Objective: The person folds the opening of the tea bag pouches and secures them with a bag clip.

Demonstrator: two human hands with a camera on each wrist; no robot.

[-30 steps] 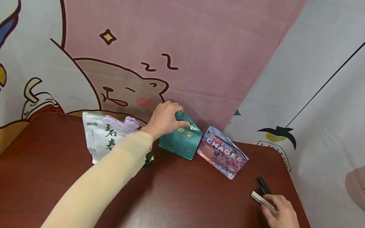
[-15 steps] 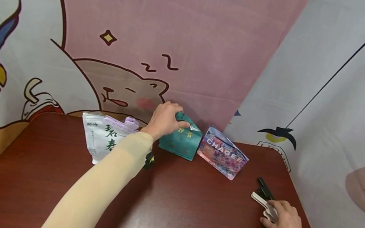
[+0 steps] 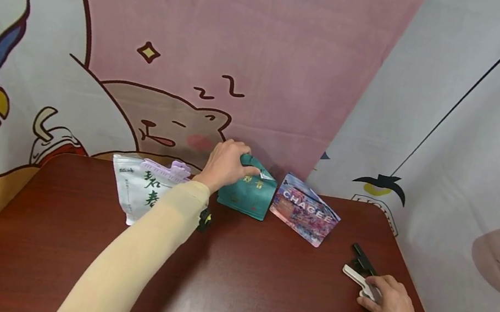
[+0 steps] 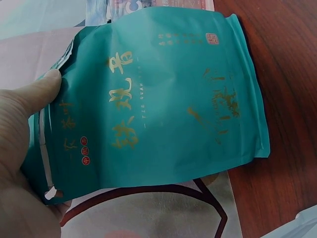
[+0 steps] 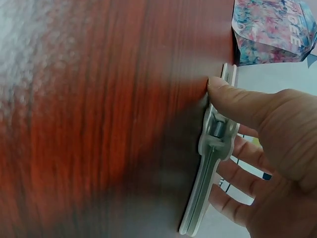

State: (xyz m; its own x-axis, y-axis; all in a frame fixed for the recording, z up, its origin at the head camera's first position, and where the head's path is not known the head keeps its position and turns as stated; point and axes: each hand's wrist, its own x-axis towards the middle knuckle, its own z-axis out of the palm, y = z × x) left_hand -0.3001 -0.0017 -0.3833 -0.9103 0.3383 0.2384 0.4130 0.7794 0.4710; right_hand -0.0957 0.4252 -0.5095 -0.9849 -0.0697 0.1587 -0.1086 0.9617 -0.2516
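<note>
My left hand (image 3: pixel 226 166) pinches the folded top of a teal tea bag (image 4: pixel 158 99) with gold lettering, its thumb on the front face. The bag stands on the table near the back wall. At the table's right side, my right hand (image 3: pixel 396 310) holds a white bag clip (image 5: pixel 200 186) between thumb and fingers. The spring in the clip's middle shows in the right wrist view. Just beyond that clip lies a black clip (image 3: pixel 362 258), partly hidden behind the white one and the hand.
Left of the teal bag stands a white tea bag (image 3: pixel 129 185) with a purple clip (image 3: pixel 167 169) across its top, partly covered by my left arm. A colourful CHAGEE pouch (image 3: pixel 305 210) stands to the right. Printed cloth (image 3: pixel 284 73) hangs behind the brown table (image 3: pixel 246 289).
My right hand has shifted slightly back toward the near right, baring more of the white clip, including its middle. The left hand and the teal bag have stayed put.
</note>
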